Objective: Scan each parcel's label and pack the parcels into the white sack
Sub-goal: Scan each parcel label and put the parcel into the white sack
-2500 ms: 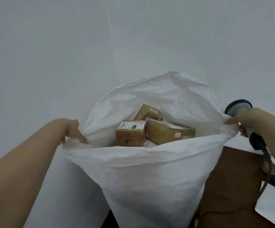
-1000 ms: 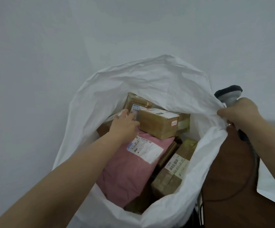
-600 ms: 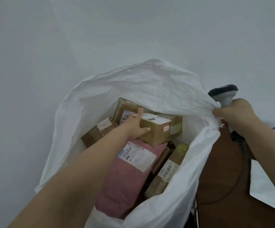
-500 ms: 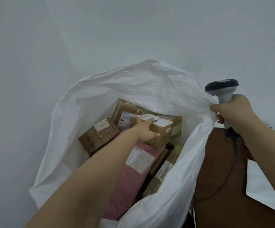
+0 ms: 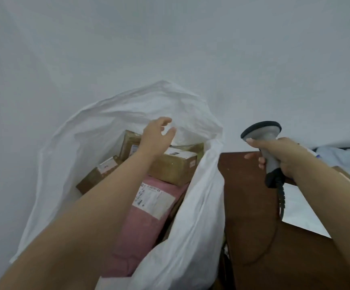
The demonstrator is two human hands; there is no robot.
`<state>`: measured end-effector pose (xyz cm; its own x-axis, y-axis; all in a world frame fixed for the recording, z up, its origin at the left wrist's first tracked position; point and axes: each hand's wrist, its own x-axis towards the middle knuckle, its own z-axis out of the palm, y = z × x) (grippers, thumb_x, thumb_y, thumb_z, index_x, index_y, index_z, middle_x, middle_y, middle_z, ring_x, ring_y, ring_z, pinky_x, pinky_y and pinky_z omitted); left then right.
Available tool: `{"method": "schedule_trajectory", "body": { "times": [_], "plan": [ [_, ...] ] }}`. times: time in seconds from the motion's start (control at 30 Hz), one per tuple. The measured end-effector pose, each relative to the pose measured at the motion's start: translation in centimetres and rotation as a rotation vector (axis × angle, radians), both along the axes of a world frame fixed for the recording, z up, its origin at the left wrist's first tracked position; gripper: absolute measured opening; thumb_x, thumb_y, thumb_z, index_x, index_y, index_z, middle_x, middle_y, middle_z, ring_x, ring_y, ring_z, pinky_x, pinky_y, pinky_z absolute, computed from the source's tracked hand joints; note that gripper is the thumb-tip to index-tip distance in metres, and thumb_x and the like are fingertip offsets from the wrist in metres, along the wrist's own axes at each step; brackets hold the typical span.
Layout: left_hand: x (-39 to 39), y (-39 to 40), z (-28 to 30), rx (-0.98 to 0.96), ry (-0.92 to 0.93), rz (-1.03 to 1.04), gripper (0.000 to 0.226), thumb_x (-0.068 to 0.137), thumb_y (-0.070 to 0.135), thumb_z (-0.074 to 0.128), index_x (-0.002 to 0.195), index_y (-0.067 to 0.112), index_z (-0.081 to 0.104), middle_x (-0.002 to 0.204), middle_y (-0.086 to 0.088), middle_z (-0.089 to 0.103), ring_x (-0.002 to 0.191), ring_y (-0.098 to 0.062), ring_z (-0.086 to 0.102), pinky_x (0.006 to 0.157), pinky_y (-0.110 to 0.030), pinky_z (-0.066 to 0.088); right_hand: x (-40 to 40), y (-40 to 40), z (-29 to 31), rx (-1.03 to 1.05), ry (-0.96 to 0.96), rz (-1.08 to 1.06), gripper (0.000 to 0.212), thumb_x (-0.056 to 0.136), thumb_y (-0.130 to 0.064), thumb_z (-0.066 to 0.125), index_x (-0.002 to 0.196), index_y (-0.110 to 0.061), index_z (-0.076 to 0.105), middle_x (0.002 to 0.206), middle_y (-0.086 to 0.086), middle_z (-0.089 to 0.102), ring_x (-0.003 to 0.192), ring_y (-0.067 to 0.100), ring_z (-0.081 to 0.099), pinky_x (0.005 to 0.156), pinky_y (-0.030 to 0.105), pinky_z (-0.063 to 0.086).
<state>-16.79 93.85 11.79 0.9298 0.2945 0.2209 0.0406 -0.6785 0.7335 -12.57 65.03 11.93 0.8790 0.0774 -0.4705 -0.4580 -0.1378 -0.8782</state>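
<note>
The white sack (image 5: pixel 193 222) stands open against the wall and holds several parcels. A pink mailer (image 5: pixel 142 229) with a white label lies at the front, with a brown box (image 5: pixel 175 168) on top of it and more brown boxes (image 5: pixel 95 174) behind and to the left. My left hand (image 5: pixel 156 136) hovers over the boxes near the sack's far wall, fingers loosely spread, holding nothing. My right hand (image 5: pixel 283 155) grips the handle of a grey barcode scanner (image 5: pixel 263 133) to the right of the sack, above the table.
A dark brown table (image 5: pixel 251 216) stands right of the sack. The scanner's black cable (image 5: pixel 281 197) hangs over it. White flat mailers (image 5: pixel 299 210) lie on the table under my right arm. A light wall fills the background.
My left hand has let go of the brown box and risen toward the sack's far wall. My right hand has released the sack's rim and moved right with the scanner.
</note>
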Motion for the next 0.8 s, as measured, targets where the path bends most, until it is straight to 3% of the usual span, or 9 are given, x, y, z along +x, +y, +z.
{"method": "schedule_trajectory", "body": {
  "times": [0.17, 0.37, 0.57, 0.8],
  "plan": [
    [2.7, -7.0, 3.8, 0.078, -0.214, -0.108, 0.027, 0.094, 0.024, 0.058, 0.119, 0.016, 0.063, 0.117, 0.000, 0.061, 0.104, -0.011, 0.058, 0.093, -0.022, 0.043, -1.8, -6.5, -1.9, 0.117, 0.200, -0.026, 0.023, 0.091, -0.023, 0.068, 0.102, -0.006, 0.059, 0.070, 0.015, 0.068, 0.032, 0.010, 0.043, 0.037, 0.020, 0.042],
    [5.4, -17.7, 3.0, 0.239, -0.120, -0.362, 0.024, 0.094, 0.022, 0.057, 0.117, 0.017, 0.064, 0.113, 0.000, 0.060, 0.104, -0.011, 0.055, 0.089, -0.019, 0.037, -2.9, -16.4, -3.4, 0.100, 0.252, -0.104, 0.022, 0.092, -0.020, 0.068, 0.100, -0.003, 0.057, 0.069, 0.019, 0.069, 0.030, 0.009, 0.042, 0.034, 0.018, 0.042],
    [7.9, -30.8, -3.6, 0.274, 0.111, -0.502, 0.029, 0.093, 0.019, 0.058, 0.121, 0.014, 0.062, 0.119, -0.008, 0.059, 0.109, -0.019, 0.057, 0.095, -0.023, 0.039, 0.0, -29.9, -5.6, -0.061, 0.253, -0.121, 0.039, 0.087, -0.027, 0.073, 0.113, -0.003, 0.057, 0.080, 0.016, 0.068, 0.037, 0.012, 0.041, 0.039, 0.021, 0.039],
    [9.9, -45.8, -14.8, 0.166, 0.503, -0.458, 0.038, 0.091, 0.031, 0.061, 0.126, 0.017, 0.059, 0.127, -0.005, 0.054, 0.116, -0.023, 0.056, 0.098, -0.032, 0.045, 5.3, -42.8, -9.7, -0.127, 0.201, -0.115, 0.036, 0.087, -0.022, 0.075, 0.108, 0.002, 0.057, 0.089, 0.021, 0.074, 0.041, 0.014, 0.041, 0.043, 0.023, 0.042]
  ]
}}
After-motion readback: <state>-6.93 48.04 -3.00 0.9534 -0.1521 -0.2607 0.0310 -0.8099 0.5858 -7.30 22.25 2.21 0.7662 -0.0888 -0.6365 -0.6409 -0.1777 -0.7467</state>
